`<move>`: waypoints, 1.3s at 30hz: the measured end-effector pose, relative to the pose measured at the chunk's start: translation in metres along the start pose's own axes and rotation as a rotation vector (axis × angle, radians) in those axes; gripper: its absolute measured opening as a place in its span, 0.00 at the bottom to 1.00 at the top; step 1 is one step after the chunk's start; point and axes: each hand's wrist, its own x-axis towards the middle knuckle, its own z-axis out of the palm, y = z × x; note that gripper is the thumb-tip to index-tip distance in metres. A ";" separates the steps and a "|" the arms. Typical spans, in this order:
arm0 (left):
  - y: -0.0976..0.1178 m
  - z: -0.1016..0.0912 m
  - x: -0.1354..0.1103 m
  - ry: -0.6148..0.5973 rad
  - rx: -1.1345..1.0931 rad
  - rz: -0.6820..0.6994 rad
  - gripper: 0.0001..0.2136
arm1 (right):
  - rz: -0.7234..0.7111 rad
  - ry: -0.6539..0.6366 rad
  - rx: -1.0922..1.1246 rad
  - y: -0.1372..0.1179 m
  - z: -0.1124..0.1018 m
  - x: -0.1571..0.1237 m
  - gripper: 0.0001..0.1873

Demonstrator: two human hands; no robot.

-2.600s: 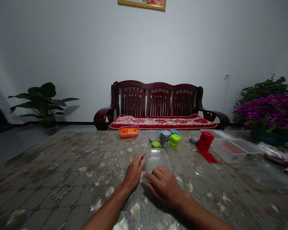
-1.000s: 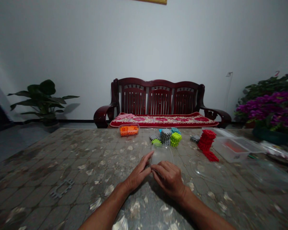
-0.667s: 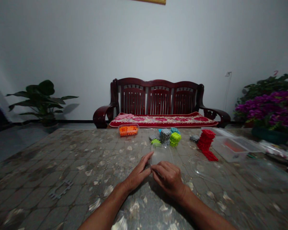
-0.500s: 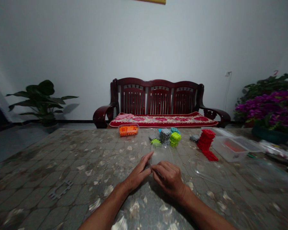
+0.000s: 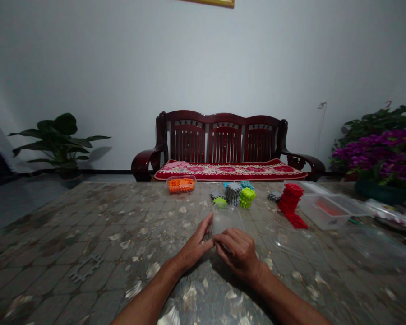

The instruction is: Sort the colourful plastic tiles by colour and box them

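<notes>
In front of me a clear plastic container [image 5: 227,220] lies on the table. Along its left side is my left hand [image 5: 195,246], fingers stretched out and thumb pointing at my right hand. My right hand [image 5: 239,253] is closed in a pinch at the container's near edge, where the fingers hide that corner. Just beyond the container stand stacks of gear-edged plastic pieces: grey [image 5: 233,193], lime green [image 5: 247,197] and blue [image 5: 246,185]. One green piece [image 5: 219,201] leans close to its far edge.
Orange pieces fill a clear box [image 5: 182,185] at the back. To the right stand a red stack [image 5: 291,201], a larger clear bin [image 5: 325,215] and a transparent lid [image 5: 287,237]. A grey open-frame piece [image 5: 86,268] lies left. Flowers [image 5: 379,153] stand far right.
My left fingers have shifted slightly left, away from the container's side. My right hand keeps nearly the same pinch and place.
</notes>
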 end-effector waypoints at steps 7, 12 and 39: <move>-0.003 0.004 0.001 0.000 -0.014 0.018 0.43 | 0.000 0.037 0.064 -0.001 -0.005 0.004 0.04; -0.009 0.007 0.001 0.104 0.190 0.070 0.40 | 0.072 0.138 0.093 0.012 -0.016 0.009 0.09; 0.014 0.000 -0.003 0.310 0.934 0.562 0.08 | 0.980 -0.088 -0.685 0.141 -0.112 -0.050 0.22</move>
